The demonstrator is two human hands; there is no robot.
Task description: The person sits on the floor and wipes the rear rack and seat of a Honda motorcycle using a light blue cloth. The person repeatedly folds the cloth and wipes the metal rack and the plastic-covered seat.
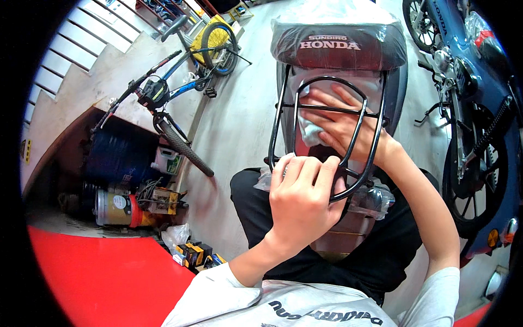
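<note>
Pale cloth (311, 132) lies beneath the bars of a black tubular rack (278, 117), behind the plastic-wrapped seat (338, 61) of a motorcycle. Cloth is pressed by the right hand (338, 117), its fingers spread flat. The rack's near end is gripped by the left hand (303, 182), fingers curled close together, tips hidden. Cloth judged light, soft, easily bunched; best held under a flat palm. Rack judged stiff, smooth, perhaps slippery; best taken by the near curved tube, clear of the inner loop.
</note>
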